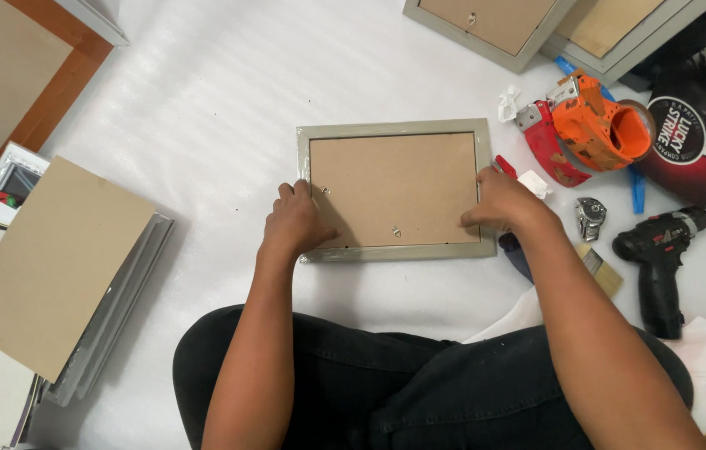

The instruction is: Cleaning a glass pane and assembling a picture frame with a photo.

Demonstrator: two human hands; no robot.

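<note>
- White foam sheet (pixel 228 100) spread under everything, running out beyond both hands on every side.
- Brown board (pixel 57 262) lying well out past the left hand, tilted, resting on a stack of grey frames (pixel 124 317).
- Wood-framed panel (pixel 15 75) far beyond the left hand, up in the corner.
- Picture frame (pixel 394 190), grey, lying face down between the two hands, brown backing up, small metal clips showing along the near edge.
- Two more grey frames (pixel 528 29) face down, well ahead of the right hand.
- Left hand (pixel 294 223) flat on the near left corner of the picture frame, fingers curled lightly over the edge and backing, pressing rather than gripping; nothing lifted.
- Right hand (pixel 503 204) set on the right edge of the picture frame, fingers bent down onto the rim; a true grip or mere pressing: cannot tell.
- Black cordless drill (pixel 661 250) on its side, out past the right hand.
- Orange tape dispenser (pixel 598 125) ahead and to the outside of the right hand, touching a red one (pixel 548 150) nearer that hand.
- Small paintbrush (pixel 598 268) near the right forearm.
- Small metal tape measure (pixel 591 218) just outside the right hand, near the paintbrush.
- Crumpled white scrap (pixel 509 104) just ahead of the right hand, beside the red dispenser.
</note>
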